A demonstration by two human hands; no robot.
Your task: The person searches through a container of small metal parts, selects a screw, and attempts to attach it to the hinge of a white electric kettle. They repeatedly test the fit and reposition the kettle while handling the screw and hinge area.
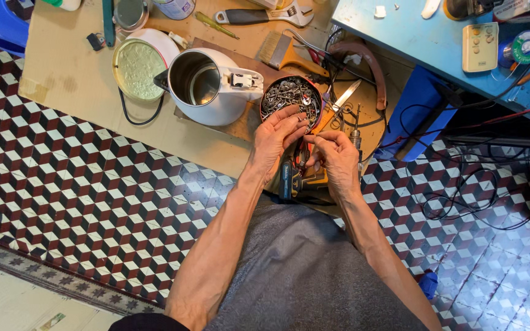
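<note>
From the head camera, I am reaching my left hand (275, 136) over the round tin of screws (291, 98), fingers loosely spread and touching its near rim, gripping nothing that I can see. My right hand (335, 153) is pinching something too small to make out. The tin is sitting on a wooden board (240, 125), just beside the white electric kettle (207, 86), on cardboard (75, 79).

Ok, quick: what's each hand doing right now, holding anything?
Left hand: open, palm up, fingers at the edge of the round tin of screws.
Right hand: fingers curled together; whether they pinch something small cannot be told.
</note>
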